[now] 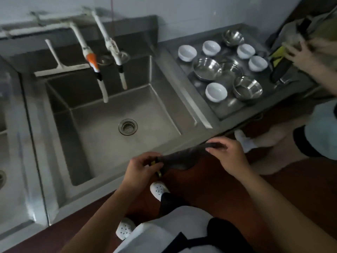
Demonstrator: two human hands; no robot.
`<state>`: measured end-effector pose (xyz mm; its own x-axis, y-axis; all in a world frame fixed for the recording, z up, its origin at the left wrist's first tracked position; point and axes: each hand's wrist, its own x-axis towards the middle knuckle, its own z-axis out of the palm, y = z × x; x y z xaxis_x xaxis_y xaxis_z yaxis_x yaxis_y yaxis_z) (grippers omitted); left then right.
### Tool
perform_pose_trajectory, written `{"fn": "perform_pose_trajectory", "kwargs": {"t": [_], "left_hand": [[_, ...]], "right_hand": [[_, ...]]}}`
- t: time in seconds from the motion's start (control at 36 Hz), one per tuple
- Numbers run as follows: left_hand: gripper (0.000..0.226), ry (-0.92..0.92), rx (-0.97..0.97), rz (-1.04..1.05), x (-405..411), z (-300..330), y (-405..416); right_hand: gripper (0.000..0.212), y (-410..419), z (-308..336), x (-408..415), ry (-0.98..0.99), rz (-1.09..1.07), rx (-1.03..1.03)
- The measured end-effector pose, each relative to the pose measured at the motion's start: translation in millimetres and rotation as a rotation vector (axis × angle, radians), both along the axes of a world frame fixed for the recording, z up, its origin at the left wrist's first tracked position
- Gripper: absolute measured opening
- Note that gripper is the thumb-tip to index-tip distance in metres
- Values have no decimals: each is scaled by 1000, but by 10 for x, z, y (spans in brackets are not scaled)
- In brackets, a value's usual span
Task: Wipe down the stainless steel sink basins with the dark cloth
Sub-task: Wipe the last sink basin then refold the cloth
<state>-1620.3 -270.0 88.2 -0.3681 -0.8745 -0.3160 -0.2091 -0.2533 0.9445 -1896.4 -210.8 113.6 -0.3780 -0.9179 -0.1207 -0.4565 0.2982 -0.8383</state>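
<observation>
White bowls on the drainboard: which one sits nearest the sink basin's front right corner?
The white bowl at the tray's front edge, alone beside the steel bowl. The other four white bowls sit farther back.

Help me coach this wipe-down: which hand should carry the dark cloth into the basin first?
Probably left: the left hand grips the dark cloth at the basin rim; the right hand is farther off.

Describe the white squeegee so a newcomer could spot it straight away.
Start at the big steel sink basin with the round drain. On the ledge behind its far left corner lies the squeegee, left of the two white taps. It alone lies flat on the ledge: a long white blade with a slanted handle.
</observation>
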Motion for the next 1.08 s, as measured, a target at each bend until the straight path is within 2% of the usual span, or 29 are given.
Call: {"fn": "perform_pose_trajectory", "kwargs": {"t": [0.14, 0.25, 0.31, 0.36, 0.42, 0.47, 0.5, 0.58, 0.64, 0.72, 0.86, 1.0, 1.08], "left_hand": [[19, -1, 194, -89, -585, -225, -141], [22, 19, 380, -17, -874, -426, -465], [26, 24, 407, 65, -995, -565, -678], [26, -76, 322, 155, -1115, -717, -872], [28, -339, 204, 154, -1216, -869, -989], [58, -706, -4, -65, -1273, -978, -990], [68, -796, -130, -206, -1299, -1001, -954], [77, -856, -417, -614, -1421, -1048, -726], [79, -933, -464, -753, -1439, -1091, -547], [82, -979, -522, -761, -1358, -1165, -378], [86, -1024, -642, -766, -1192, -1252, -308], [82, -1005, -583, -808, -1168, -1192, -351], [79, -910, -481, -745, -1023, -1091, -364]], "right_hand": [[17, -219, -60, -660, 2, 72, 208], [20, -694, -171, -1045, 12, 134, 303], [18, -1009, -331, -1116, 59, 163, 306], [21, -1309, -543, -1116, 120, 171, 301], [32, -1537, -754, -1076, 243, 208, 318], [47, -1634, -932, -1017, 408, 304, 361], [51, -1622, -1000, -978, 484, 362, 385], [54, -1368, -1149, -871, 691, 532, 370], [55, -1078, -1231, -821, 766, 620, 339], [58, -768, -1344, -870, 786, 678, 450], [57, -790, -1373, -991, 837, 728, 449], [57, -888, -1202, -982, 832, 790, 549], [61, -1030, -985, -838, 764, 775, 688]]}}
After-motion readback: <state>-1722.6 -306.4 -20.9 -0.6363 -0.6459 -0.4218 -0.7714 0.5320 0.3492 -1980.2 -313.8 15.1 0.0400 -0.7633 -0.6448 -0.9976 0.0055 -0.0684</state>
